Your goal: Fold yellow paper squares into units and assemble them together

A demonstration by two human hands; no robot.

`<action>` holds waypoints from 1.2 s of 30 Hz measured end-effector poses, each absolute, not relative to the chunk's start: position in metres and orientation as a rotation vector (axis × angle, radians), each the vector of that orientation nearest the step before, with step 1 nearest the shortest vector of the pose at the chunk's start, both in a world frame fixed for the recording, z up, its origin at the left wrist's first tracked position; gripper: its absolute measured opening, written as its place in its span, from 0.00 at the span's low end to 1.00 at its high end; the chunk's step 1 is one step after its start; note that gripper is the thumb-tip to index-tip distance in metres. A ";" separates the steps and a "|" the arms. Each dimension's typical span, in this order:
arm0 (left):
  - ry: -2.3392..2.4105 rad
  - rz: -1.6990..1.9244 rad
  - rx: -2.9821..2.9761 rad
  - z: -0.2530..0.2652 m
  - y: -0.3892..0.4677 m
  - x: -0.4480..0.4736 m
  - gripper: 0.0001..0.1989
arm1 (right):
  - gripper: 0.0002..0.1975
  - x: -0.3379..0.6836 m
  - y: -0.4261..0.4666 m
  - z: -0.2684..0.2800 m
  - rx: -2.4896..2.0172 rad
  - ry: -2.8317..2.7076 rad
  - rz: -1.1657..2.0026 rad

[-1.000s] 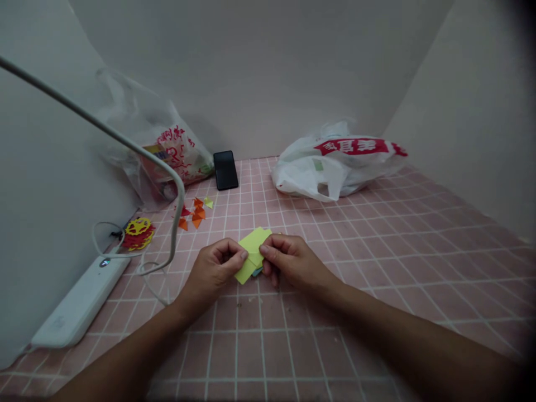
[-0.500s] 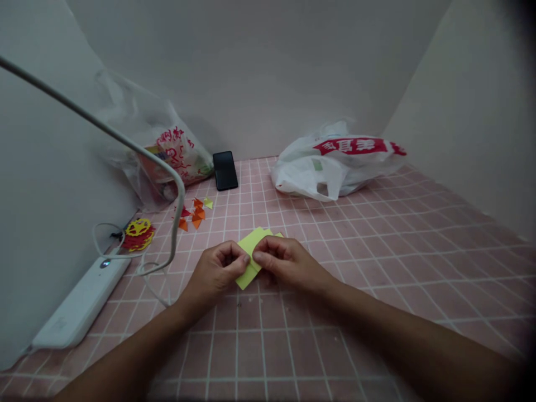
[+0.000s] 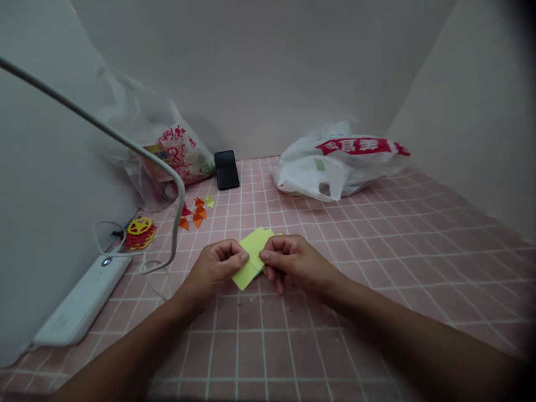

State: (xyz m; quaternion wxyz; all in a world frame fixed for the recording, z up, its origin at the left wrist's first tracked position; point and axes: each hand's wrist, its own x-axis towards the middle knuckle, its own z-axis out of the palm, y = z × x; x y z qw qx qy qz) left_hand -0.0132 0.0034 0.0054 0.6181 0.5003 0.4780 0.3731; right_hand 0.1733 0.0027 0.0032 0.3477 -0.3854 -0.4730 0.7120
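Yellow paper sheets point(image 3: 243, 276), overlapping and set at a slant, lie between my two hands over the tiled-pattern tabletop point(image 3: 301, 346). My left hand point(image 3: 220, 265) pinches the left edge of the yellow paper between thumb and bent fingers. On the right side, my right hand point(image 3: 293, 259) grips the paper with thumb and forefinger, its lower fingers hanging under. A sliver of something blue and orange peeks out beneath the paper, mostly hidden. Beyond my left hand lie several small folded orange paper pieces point(image 3: 199, 213), with a red one and a pale yellow one point(image 3: 210, 202).
A black phone point(image 3: 226, 170) lies at the back beside a filled plastic bag point(image 3: 176, 151). Another white bag point(image 3: 335, 167) rests back right. At left are a white power bank point(image 3: 79, 304), red and yellow cut-outs point(image 3: 140, 231) and a grey cable point(image 3: 180, 190) arching across.
My right hand has shifted slightly right along the paper and its lower fingers have dropped into view. More of the yellow paper shows between my thumbs. My left hand stays nearly still.
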 end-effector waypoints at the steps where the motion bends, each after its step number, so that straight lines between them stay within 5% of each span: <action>1: 1.100 0.860 1.144 0.006 0.004 -0.013 0.14 | 0.13 0.174 0.003 0.003 -1.001 -1.230 1.844; 9: 1.123 0.962 1.115 0.004 0.009 -0.014 0.14 | 0.13 0.175 0.008 -0.002 -1.085 -1.275 1.460; 26: 0.905 1.099 1.282 0.004 0.005 -0.016 0.13 | 0.15 0.172 0.004 -0.010 -0.735 -0.948 2.046; 30: 0.836 1.076 1.493 0.009 0.001 -0.015 0.03 | 0.15 0.167 -0.001 -0.015 -0.723 -0.978 2.174; 36: 0.959 0.994 1.378 0.011 0.001 -0.016 0.07 | 0.23 0.168 0.000 -0.012 -0.884 -1.292 1.647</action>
